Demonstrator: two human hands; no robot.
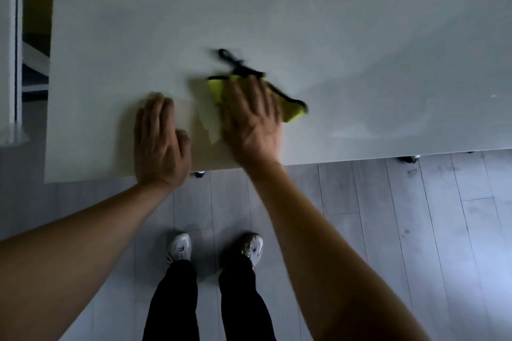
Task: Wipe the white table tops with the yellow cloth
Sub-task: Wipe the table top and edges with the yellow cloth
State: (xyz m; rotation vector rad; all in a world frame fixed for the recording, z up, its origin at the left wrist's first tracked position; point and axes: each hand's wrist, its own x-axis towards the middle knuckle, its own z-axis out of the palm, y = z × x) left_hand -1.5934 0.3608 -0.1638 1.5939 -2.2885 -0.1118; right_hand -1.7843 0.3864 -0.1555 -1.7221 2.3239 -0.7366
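Observation:
A white table top (304, 16) fills the upper part of the head view. A yellow cloth (292, 113) with a black edge and a black loop lies on it near the front edge. My right hand (250, 119) presses flat on the cloth with straight, spread fingers and covers most of it; the cloth is blurred. My left hand (160, 141) rests flat on the table top just left of the cloth, fingers straight and together, holding nothing.
The table's front edge runs across the middle of the view, with castor wheels (408, 158) below it. Grey plank floor (415, 230) and my own legs and white shoes lie beneath. A gap and another white surface (8, 50) stand at the left.

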